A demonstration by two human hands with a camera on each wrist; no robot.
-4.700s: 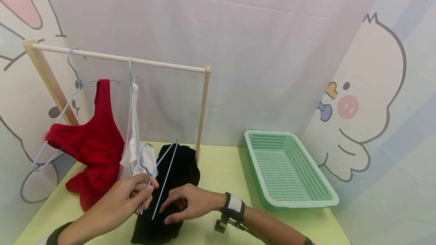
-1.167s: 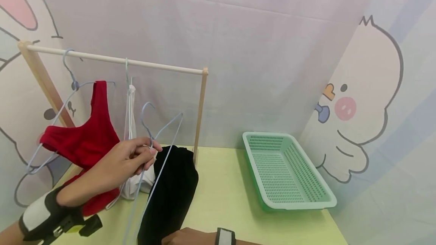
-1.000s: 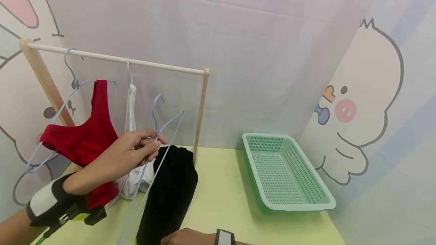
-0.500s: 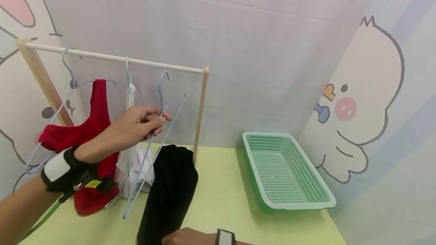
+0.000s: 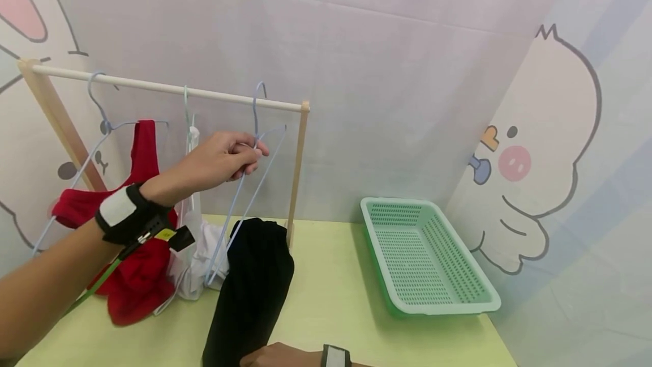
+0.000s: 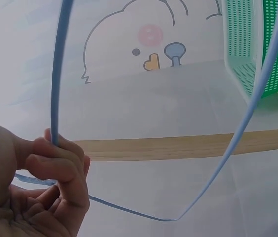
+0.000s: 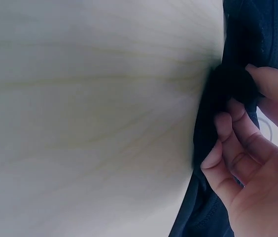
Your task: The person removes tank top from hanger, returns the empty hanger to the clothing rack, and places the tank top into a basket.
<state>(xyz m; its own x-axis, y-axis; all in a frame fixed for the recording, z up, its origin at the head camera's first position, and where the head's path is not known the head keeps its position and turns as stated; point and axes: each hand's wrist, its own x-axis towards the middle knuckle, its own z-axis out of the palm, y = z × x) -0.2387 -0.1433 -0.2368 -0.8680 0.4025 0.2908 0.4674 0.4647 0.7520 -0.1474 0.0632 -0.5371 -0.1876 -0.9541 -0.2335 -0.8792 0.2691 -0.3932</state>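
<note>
In the head view my left hand [image 5: 221, 160] pinches a blue wire clothes hanger [image 5: 229, 214] just below its hook. The hook rises in front of the rack's rail [image 5: 153, 85] and overlaps it near the right end. No cloth is on this hanger. At the bottom edge my right hand [image 5: 277, 355] holds the near end of a black garment [image 5: 260, 276] that lies folded long on the table. In the right wrist view thumb and fingers pinch the dark cloth [image 7: 210, 123]. The left wrist view shows curled fingers [image 6: 62, 168] round the hanger wire.
A red garment [image 5: 140, 276] hangs from a blue hanger at the rack's left, half behind my left forearm. Beside it a white garment [image 5: 196, 259] hangs on a pale green hanger. A green basket [image 5: 433, 311] stands on the yellow table [image 5: 326, 276] at right.
My left hand has lifted the hanger from low over the black garment up and rightward to rail height. My right hand has moved down to the garment's near end and stays there.
</note>
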